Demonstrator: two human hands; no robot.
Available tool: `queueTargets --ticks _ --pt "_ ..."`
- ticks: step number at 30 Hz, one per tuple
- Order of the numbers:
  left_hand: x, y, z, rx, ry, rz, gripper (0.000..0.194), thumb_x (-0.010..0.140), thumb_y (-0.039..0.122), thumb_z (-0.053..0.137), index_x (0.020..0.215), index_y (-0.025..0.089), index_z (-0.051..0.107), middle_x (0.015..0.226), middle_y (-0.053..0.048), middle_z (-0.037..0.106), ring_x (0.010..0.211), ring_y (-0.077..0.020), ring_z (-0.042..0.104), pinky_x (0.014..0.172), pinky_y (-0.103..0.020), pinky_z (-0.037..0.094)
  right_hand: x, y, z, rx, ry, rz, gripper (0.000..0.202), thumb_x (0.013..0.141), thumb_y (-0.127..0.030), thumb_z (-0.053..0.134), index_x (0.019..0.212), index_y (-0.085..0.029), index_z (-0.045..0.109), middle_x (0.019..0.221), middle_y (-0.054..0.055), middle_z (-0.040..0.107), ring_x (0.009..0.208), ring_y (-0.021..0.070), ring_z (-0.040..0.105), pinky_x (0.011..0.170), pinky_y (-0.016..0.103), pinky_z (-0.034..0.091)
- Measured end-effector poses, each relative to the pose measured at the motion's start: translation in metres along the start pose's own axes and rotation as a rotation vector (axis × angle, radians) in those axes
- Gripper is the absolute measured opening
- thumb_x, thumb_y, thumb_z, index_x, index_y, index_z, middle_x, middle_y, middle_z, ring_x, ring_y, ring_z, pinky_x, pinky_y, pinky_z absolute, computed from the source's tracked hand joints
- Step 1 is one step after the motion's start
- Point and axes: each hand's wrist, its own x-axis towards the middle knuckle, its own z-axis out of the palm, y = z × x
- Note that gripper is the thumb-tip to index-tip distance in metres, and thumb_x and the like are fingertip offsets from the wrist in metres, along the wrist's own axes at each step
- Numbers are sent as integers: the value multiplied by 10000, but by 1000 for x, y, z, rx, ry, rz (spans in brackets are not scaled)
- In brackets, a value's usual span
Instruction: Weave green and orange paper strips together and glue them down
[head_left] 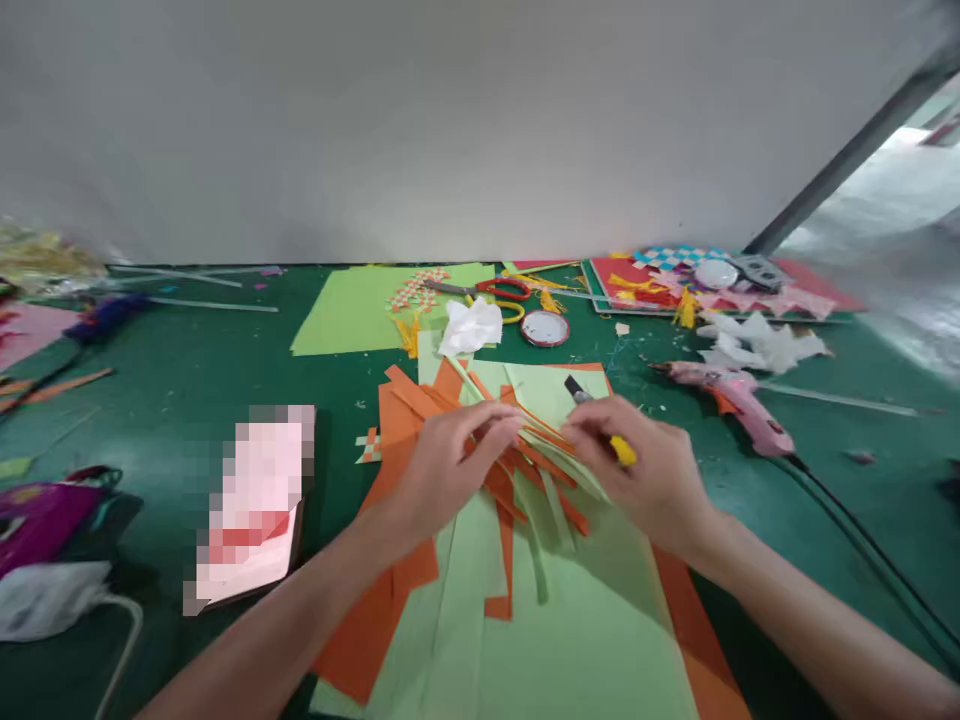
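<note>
Narrow orange and pale green paper strips (551, 462) lie in a loose bundle on stacked pale green paper (570, 620) and orange paper (352, 640). My left hand (457, 455) is closed at the bundle, thumb and forefinger pinched on the strips. Opposite it, my right hand (649, 470) has its fingers curled round the strips' other end. A yellow, grey-and-black tool, perhaps a cutter (624, 451), shows from behind the right hand; whether it is gripped or lies beneath cannot be made out. The right fingertips are partly hidden.
Scissors (510, 290), a crumpled white tissue (471, 326) and a round tin (545, 328) sit beyond the paper. A pink glue gun (739, 400) with its cord lies right. A phone (255, 500) and a white plug (52, 598) are on the left. A grey wall (420, 130) bounds the back.
</note>
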Motion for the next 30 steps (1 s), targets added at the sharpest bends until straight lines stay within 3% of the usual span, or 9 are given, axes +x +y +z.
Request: queueTargets --ticks 3,6,11,15,19,25,30 --pt "1 2 -2 9 -19 -22 330 948 437 478 852 177 658 824 -9 702 746 -135 628 654 -215 438 -4 -7 9 -36 -109 -201 107 901 -87 524 869 -152 602 673 -2 640 559 109 540 536 242 398" --pt "3 3 -2 20 -22 -36 347 955 407 469 773 170 645 765 -11 688 707 -134 611 620 -219 417 -6 -12 13 -44 -155 -286 136 901 -72 509 864 -122 630 640 18 620 555 130 522 518 264 389" --pt "3 4 -1 -69 -40 -92 334 967 380 447 802 172 649 737 -11 668 646 -121 561 599 -222 411 -5 -11 13 -27 -157 -293 141 896 -63 520 874 -100 655 660 40 611 596 141 507 547 272 411" --pt "5 4 -1 -242 -50 -150 314 944 432 487 876 169 646 781 -23 683 701 -135 620 619 -218 463 -6 -9 13 -36 -170 -314 155 893 -61 523 850 -117 661 682 37 604 620 143 501 559 275 416" --pt "5 2 0 -191 -58 -127 269 913 410 558 939 169 673 797 -24 699 747 -145 654 654 -215 495 -7 -9 13 -71 -169 -337 171 895 -58 514 908 -113 676 706 38 605 631 141 495 553 268 414" --pt "3 -1 3 -235 -29 -173 384 962 448 439 916 160 689 776 -38 691 724 -145 656 624 -211 525 -5 -9 12 -91 -161 -310 191 899 -68 515 944 -115 695 731 53 636 649 153 534 570 278 445" --pt "2 -2 3 -255 -34 -205 400 982 444 381 991 172 674 621 12 604 507 -101 565 485 -189 439 -5 -3 11 -56 -138 -202 182 903 -87 516 912 -124 694 775 70 663 696 160 584 635 294 479"
